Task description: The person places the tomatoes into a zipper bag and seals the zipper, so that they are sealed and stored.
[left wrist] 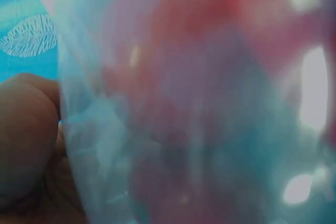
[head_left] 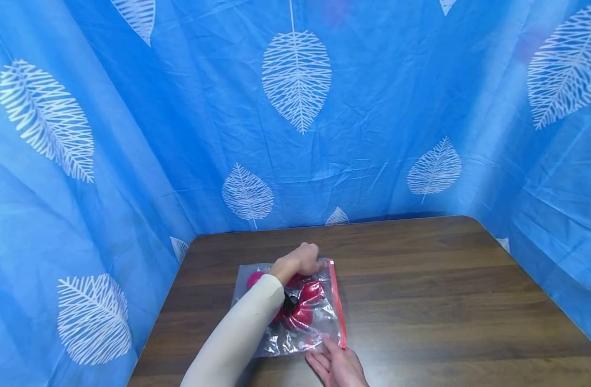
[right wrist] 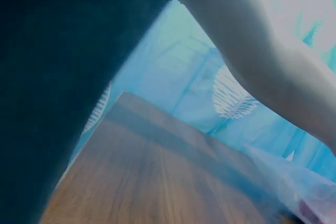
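A clear zip bag (head_left: 319,325) with a red zip strip (head_left: 338,303) along its right side lies over the table. Through the plastic show several glossy red and pink rounded things (head_left: 311,291) and a small black piece (head_left: 290,303); their kind is not plain. My left hand (head_left: 302,260) reaches across the bag and grips its far edge near the strip's far end, fingers curled. In the left wrist view, a digit (left wrist: 26,135) stands beside the blurred plastic. My right hand (head_left: 338,367) pinches the near corner by the strip's other end, thumb on top.
A brown wooden table (head_left: 445,290) extends to the right of the bag. Blue curtains (head_left: 373,107) with white leaf prints stand behind it and at both sides. The light left sleeve (head_left: 237,333) crosses over the bag's left part and covers some of it.
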A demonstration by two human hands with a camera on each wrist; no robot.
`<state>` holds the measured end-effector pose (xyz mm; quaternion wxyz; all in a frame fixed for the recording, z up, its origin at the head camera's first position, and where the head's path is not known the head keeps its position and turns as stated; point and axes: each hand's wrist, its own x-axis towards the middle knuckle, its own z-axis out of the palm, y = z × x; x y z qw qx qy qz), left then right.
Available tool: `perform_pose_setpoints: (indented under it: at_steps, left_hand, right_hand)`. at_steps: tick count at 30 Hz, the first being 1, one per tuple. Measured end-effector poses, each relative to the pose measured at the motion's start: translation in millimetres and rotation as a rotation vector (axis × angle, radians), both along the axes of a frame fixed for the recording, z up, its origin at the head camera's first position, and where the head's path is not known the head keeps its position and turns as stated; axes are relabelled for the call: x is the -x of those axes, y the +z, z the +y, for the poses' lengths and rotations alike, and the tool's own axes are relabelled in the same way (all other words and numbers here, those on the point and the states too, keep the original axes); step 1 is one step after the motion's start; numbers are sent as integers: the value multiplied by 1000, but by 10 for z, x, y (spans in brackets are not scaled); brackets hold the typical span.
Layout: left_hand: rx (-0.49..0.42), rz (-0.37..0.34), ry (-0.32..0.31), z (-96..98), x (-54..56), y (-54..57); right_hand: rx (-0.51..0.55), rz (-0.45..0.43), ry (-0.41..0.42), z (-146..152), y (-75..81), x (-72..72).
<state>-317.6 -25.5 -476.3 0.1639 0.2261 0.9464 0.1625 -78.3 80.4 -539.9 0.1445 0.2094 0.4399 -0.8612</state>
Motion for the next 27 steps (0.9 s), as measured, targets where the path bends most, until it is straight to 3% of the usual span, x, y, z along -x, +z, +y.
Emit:
perform_pose_setpoints:
  at_steps: [6, 7, 13, 17, 22, 27]
  left_hand:
    - [-136, 109, -4, -123, 26, 0]
    - [-156, 89, 22, -147, -70, 147]
    - [-300, 104, 95, -331, -147, 267]
    - [-392, 86, 168, -437, -204, 318]
    - [-518, 23, 310, -531, -307, 397]
    - [-652, -2, 424, -586, -395, 413]
  right_hand:
    - [44, 70, 15, 101, -11, -29]
    - [47, 82, 19, 128, -4, -20]
    - [-10, 147, 62, 326, 49, 63]
    - [-124, 201, 77, 454, 81, 100]
    - [-288, 288, 81, 593, 159, 158]
    - [-371, 344, 81, 730, 277, 244]
